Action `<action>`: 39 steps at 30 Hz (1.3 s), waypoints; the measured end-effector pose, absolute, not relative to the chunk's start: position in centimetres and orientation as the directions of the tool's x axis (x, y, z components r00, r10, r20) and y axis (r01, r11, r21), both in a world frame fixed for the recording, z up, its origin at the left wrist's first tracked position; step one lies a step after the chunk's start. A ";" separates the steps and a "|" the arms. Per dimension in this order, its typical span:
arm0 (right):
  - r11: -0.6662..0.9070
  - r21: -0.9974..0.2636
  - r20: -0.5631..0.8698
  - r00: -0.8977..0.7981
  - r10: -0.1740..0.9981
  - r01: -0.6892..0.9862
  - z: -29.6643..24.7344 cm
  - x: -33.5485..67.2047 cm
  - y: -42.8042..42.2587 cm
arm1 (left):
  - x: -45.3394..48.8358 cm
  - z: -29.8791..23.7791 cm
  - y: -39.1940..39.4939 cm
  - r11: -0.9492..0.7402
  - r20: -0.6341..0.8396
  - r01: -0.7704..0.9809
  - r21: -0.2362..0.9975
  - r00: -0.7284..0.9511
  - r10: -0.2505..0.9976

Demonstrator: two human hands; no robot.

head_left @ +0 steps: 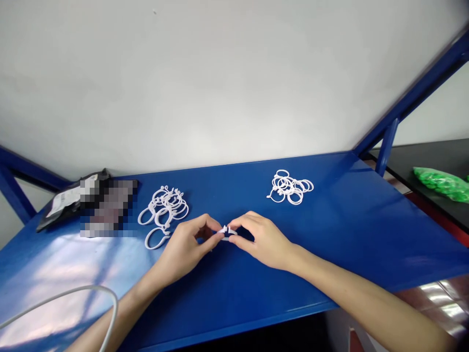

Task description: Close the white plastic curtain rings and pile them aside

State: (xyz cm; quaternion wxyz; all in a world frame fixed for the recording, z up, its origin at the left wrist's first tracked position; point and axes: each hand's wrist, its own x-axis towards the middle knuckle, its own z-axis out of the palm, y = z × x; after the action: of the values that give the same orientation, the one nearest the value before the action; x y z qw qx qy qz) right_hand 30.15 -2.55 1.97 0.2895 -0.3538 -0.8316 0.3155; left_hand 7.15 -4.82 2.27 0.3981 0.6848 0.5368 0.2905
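My left hand (188, 242) and my right hand (266, 239) meet over the middle of the blue table (227, 298). Between them is a white plastic ring (225, 238), pinched by thumb and fingers on each side. Its two small end tabs point up with a narrow gap between them; my fingers hide much of the ring. A loose pile of similar white rings (166, 205) lies just left of my left hand, one ring (157, 238) lying at its near edge. Farther back on the right is another cluster of white rings (289, 187), apart from my right hand.
Dark plastic packages (73, 198) lie at the back left, partly blurred out. A white cable (76, 289) loops across the front left. Blue frame bars (388, 142) rise at the table's sides. A green bag (441, 184) rests on a dark surface at right.
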 end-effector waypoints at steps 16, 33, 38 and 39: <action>0.303 -0.916 0.142 -0.493 0.858 0.262 3.1 30.1 -3.5 | 8.7 2.6 -6.0 -0.026 -0.062 0.258 0.966 0.329 0.942; 0.678 -0.598 0.287 -0.676 0.679 0.427 1.6 30.0 -4.0 | 8.7 1.7 -6.6 -0.424 0.235 0.582 0.694 0.373 0.898; 0.748 -0.502 0.306 -0.719 0.624 0.435 1.4 30.1 -4.3 | 8.8 1.2 -6.8 -0.527 0.298 0.600 0.602 0.444 0.845; 0.750 -0.499 0.310 -0.719 0.622 0.434 1.4 30.0 -4.3 | 8.7 1.2 -6.9 -0.530 0.291 0.605 0.595 0.452 0.843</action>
State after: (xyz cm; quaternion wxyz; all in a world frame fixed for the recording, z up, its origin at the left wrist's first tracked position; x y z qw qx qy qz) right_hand 30.03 -4.31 1.39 0.2354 -0.2915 -0.9054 0.1997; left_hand 8.74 -6.85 1.19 0.2080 0.8264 0.4380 0.2862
